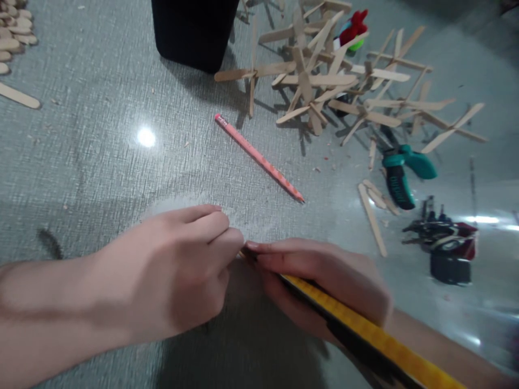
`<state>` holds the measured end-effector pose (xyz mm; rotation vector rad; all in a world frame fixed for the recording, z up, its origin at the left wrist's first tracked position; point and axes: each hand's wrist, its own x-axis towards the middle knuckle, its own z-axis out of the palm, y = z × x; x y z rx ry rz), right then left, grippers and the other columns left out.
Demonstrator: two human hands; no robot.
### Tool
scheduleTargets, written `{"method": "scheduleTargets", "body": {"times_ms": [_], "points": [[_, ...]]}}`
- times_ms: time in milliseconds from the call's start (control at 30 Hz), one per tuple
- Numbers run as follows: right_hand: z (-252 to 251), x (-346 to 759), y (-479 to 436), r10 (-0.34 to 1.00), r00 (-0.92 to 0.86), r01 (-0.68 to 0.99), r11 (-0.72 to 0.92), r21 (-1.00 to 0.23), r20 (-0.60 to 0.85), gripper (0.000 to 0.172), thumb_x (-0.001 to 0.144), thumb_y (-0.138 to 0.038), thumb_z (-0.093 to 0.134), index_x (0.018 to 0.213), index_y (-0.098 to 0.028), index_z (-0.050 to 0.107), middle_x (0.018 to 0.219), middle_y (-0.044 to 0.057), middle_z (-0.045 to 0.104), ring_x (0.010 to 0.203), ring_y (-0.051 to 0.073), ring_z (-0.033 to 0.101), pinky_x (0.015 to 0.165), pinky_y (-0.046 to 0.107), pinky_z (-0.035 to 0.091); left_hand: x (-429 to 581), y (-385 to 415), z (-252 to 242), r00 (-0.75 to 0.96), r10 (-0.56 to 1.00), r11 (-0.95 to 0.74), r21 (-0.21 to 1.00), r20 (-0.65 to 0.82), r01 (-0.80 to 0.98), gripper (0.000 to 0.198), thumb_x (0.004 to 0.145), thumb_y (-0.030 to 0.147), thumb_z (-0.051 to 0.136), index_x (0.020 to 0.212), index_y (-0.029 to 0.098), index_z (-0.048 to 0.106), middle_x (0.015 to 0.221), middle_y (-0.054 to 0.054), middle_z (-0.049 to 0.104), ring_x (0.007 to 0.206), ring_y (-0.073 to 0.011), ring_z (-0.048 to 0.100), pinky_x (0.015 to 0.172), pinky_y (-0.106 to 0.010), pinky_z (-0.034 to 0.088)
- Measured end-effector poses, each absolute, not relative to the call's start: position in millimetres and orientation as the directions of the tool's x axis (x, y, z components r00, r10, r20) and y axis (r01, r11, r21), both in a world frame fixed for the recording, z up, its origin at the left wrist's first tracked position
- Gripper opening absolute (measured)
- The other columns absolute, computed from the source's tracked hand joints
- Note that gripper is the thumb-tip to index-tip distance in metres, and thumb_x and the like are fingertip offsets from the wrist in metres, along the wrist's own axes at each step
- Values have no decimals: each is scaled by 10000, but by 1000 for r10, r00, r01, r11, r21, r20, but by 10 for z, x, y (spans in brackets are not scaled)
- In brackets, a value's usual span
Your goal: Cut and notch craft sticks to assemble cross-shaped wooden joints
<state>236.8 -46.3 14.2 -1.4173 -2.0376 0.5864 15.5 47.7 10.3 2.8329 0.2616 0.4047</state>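
Note:
My left hand (190, 265) is closed, its knuckles up. What its fingers hold is hidden under them. Close beside it, my right hand (320, 281) is closed around a long yellow-and-black tool (348, 313), which runs out of view at the lower right. The kind of tool does not show clearly. Between the two hands, a small dark and wood-coloured tip (244, 253) shows at my right thumb and finger. A pink pencil (259, 158) with an eraser lies on the table just beyond my hands.
Crossed wooden craft sticks (306, 78) stand in a cluster at the back. Green-handled pliers (399, 173), loose stick pieces (373, 219) and a dark red-and-black object (444, 240) lie right. A black container (194, 32) stands behind; more sticks (16, 40) are piled far left.

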Motion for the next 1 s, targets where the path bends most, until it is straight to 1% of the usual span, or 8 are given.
{"method": "scheduleTargets", "body": {"times_ms": [67, 133, 300, 433, 600, 833, 900, 1000], "points": [[176, 2382, -427, 933, -292, 670, 356, -652, 210, 248, 877, -78, 658, 1011, -282, 699, 980, 20, 857, 829, 204, 842, 765, 219, 710, 157, 486, 117, 951, 200, -956, 260, 237, 137, 327, 948, 72, 520, 676, 203, 646, 862, -56, 685, 804, -218, 572, 769, -367, 543], [191, 2383, -405, 935, -269, 668, 355, -654, 232, 258, 871, -68, 658, 1006, -283, 703, 964, 15, 857, 813, 204, 842, 762, 221, 712, 164, 494, 123, 954, 185, -962, 244, 237, 126, 332, 951, 76, 510, 686, 203, 664, 868, -65, 691, 810, -224, 576, 767, -371, 549], [184, 2363, -405, 934, -274, 678, 355, -643, 228, 263, 879, -82, 661, 1010, -305, 708, 974, 0, 857, 800, 202, 840, 753, 219, 712, 178, 495, 106, 952, 182, -961, 248, 247, 119, 331, 947, 77, 509, 683, 207, 660, 874, -70, 684, 815, -228, 584, 780, -374, 562], [187, 2371, -420, 938, -265, 687, 348, -638, 225, 269, 877, -75, 657, 1020, -298, 703, 987, 2, 857, 805, 204, 841, 769, 225, 714, 169, 495, 99, 942, 179, -962, 251, 284, 107, 328, 919, 65, 499, 659, 200, 646, 855, -86, 677, 785, -237, 599, 746, -386, 583], [186, 2393, -428, 934, -289, 683, 355, -638, 210, 275, 878, -77, 650, 1041, -294, 693, 1006, 11, 856, 825, 210, 842, 764, 239, 718, 174, 501, 121, 949, 184, -962, 247, 256, 120, 307, 928, 83, 553, 670, 200, 669, 853, -63, 693, 794, -225, 611, 771, -368, 593], [162, 2372, -461, 940, -266, 690, 340, -639, 212, 243, 887, -93, 651, 1037, -281, 683, 1004, 17, 856, 833, 196, 842, 790, 212, 709, 176, 499, 136, 954, 185, -962, 241, 234, 127, 329, 949, 77, 504, 696, 195, 678, 865, -48, 687, 811, -211, 616, 784, -362, 597], [122, 2347, -484, 945, -214, 695, 324, -642, 246, 219, 894, -118, 649, 1020, -292, 689, 996, 6, 856, 817, 192, 840, 777, 206, 708, 173, 498, 130, 956, 192, -959, 249, 220, 135, 347, 972, 92, 481, 701, 198, 669, 861, -29, 666, 837, -200, 613, 818, -350, 593], [76, 2317, -496, 932, -143, 682, 337, -649, 333, 209, 917, -140, 625, 1007, -312, 703, 964, -15, 855, 771, 185, 836, 732, 203, 709, 172, 497, 116, 952, 201, -957, 255, 231, 140, 341, 964, 94, 487, 689, 203, 657, 859, -34, 668, 831, -204, 600, 801, -346, 588]]}}
